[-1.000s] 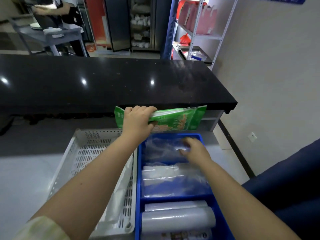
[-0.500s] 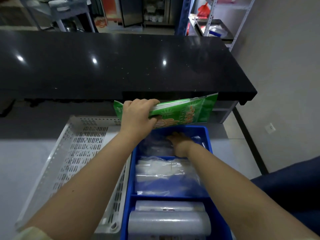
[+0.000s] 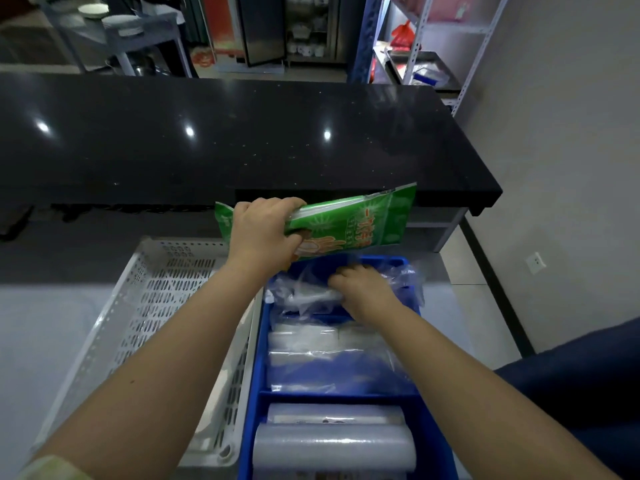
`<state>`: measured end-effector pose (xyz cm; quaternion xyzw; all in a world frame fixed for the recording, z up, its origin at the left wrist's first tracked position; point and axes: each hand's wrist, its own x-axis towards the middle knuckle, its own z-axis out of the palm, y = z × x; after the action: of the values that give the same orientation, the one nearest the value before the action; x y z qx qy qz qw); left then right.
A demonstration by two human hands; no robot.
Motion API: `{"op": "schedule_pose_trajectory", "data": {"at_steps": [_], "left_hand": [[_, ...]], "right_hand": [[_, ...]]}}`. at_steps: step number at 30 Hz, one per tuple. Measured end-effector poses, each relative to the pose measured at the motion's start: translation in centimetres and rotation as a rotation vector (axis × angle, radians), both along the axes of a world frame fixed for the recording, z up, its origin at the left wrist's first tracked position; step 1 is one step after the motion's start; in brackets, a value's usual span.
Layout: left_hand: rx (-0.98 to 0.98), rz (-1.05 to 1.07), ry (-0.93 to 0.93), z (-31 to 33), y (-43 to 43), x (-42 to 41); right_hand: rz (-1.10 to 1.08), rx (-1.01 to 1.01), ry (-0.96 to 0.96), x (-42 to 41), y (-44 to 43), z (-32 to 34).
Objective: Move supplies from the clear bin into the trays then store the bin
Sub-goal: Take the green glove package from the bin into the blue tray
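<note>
My left hand (image 3: pixel 265 230) grips a green printed packet (image 3: pixel 363 223) by its left end and holds it level above the far end of the blue divided tray (image 3: pixel 258 362). In the tray's far compartment, my right hand (image 3: pixel 360 287) lies on clear plastic bags (image 3: pixel 304 292) with its fingers curled into them. The middle compartment holds more clear bags (image 3: pixel 332 362). Rolls of plastic film (image 3: pixel 332 448) fill the near compartment. A white perforated tray (image 3: pixel 152 306) sits just left of the blue one, holding some pale plastic along its right side.
A raised black counter (image 3: pixel 242 133) runs across behind both trays. The trays rest on a grey worktop (image 3: pixel 52 327). A wall stands to the right, with dark blue fabric (image 3: pixel 581 382) at the lower right. Metal shelving (image 3: pixel 429 46) stands beyond the counter.
My right hand has moved left within the far compartment and dug into the clear bags, bunching them. The green packet has stayed in my left hand over the tray's far end.
</note>
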<state>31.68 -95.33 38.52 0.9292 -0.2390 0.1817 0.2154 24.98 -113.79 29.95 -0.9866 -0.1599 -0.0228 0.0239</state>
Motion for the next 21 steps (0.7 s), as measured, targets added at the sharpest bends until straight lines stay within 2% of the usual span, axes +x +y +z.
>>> {"op": "schedule_pose_trajectory", "data": {"at_steps": [2, 6, 9, 14, 18, 21], "left_hand": [[-0.008, -0.023, 0.044, 0.9, -0.5, 0.1], [-0.095, -0.129, 0.227, 1.3, -2.5, -0.5], [-0.045, -0.176, 0.318, -0.2, -4.2, -1.0], [0.099, -0.140, 0.404, -4.4, -3.7, -0.1], [0.122, -0.116, 0.386, -6.1, -2.6, 0.9], [0.179, -0.148, 0.301, -6.3, -2.6, 1.5]], "right_hand": [[0.059, 0.062, -0.185, -2.0, -0.3, 1.4], [0.041, 0.111, -0.287, -4.9, -1.3, 3.2], [-0.014, 0.117, -0.281, -6.6, -1.8, 3.3], [-0.094, 0.110, -0.232, -7.4, -1.8, 2.7], [-0.137, 0.117, -0.173, -7.0, -1.6, 2.5], [-0.173, 0.102, -0.136, -6.1, -1.5, 2.3]]}}
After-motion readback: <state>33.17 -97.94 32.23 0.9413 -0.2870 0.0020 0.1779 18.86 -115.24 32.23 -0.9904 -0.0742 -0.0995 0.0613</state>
